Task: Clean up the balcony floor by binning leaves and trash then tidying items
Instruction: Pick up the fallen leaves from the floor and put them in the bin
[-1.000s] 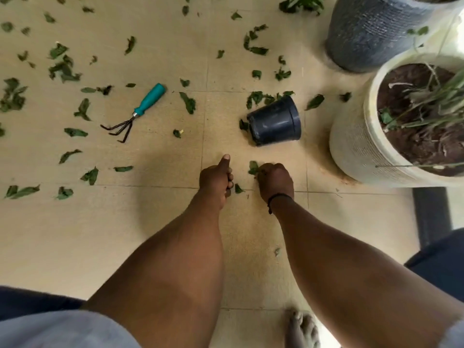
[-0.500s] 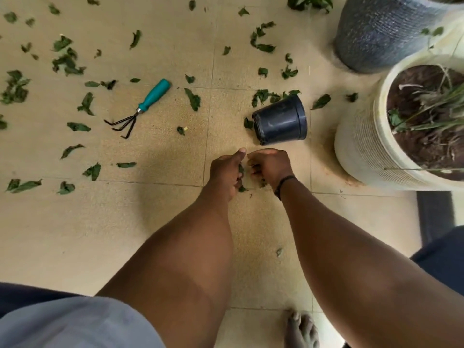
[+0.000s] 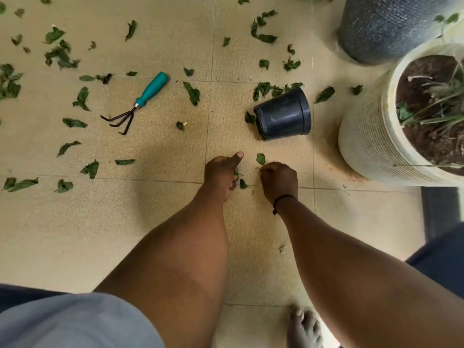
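Green leaves lie scattered over the tan tiled floor (image 3: 150, 222). My left hand (image 3: 221, 173) is low at the centre, fingers curled around leaf bits, thumb sticking out. My right hand (image 3: 278, 180), with a black wrist band, is closed beside it, pinching a leaf scrap at its fingertips. One leaf (image 3: 260, 158) lies just beyond my right hand and another leaf (image 3: 243, 184) rests between the two hands. A small black plastic pot (image 3: 283, 114) lies on its side a little farther away.
A teal-handled hand rake (image 3: 136, 102) lies to the left among leaves. A white planter (image 3: 371, 136) with soil and a dark grey planter (image 3: 384, 26) stand at the right. A dark mat (image 3: 439, 209) and my bare foot (image 3: 302, 325) are lower right.
My hands came together half a second ago, then drew apart and back a little. The right hand is now closed on a leaf scrap. The view shifted slightly.
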